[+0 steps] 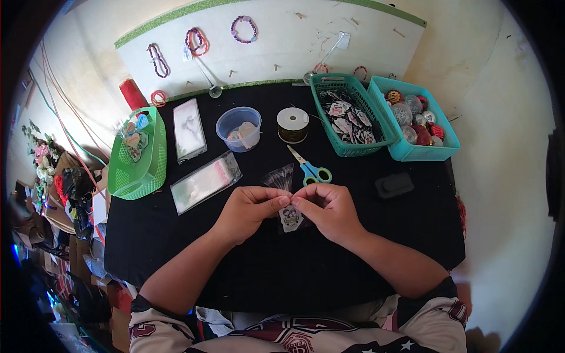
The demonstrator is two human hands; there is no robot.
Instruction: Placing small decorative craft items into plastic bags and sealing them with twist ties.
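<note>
Both hands meet over the middle of the black-covered table. Between thumb and fingers, my left hand (249, 209) pinches the gathered neck of a clear plastic bag (279, 176). My right hand (331, 209) grips that same neck from the other side, fingertips touching the left ones. Inside the bag, below the fingers, shows a flat white charm (291, 219) with a printed picture. Whether a tie is around the neck is hidden by the fingertips. Just beyond the right hand lie scissors (315, 170) with blue and yellow handles, blades pointing away.
Packs of clear bags (205, 183) lie left of a plastic tub (238, 137) holding tags. Behind stands a cord spool (292, 125). A green basket (152, 172) is far left; a teal basket (353, 149) of charms and a turquoise basket (423, 153) of baubles stand right, beyond a black case (394, 184).
</note>
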